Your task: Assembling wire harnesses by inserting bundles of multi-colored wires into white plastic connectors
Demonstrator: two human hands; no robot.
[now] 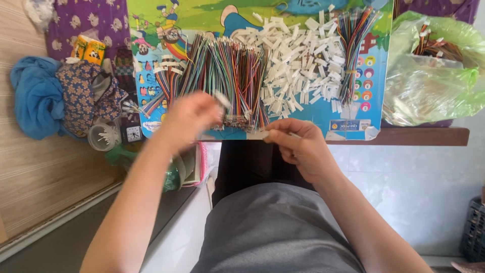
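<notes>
White plastic connector (258,135) is pinched in the right hand (298,146) at the table (419,136) edge; the blurred left hand (189,119) grasps a wire (222,98) from the coloured bundle (227,76). It seems the wire-inserting step; next needs careful aiming.

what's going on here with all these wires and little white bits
A person sits at a small table covered by a colourful cartoon mat. The left hand, blurred, is at the near end of a spread of multicoloured wires. The right hand pinches a small white connector piece at the table's near edge. A pile of white connector housings lies beside the wires, and a green plastic bag holds more wires.
</notes>
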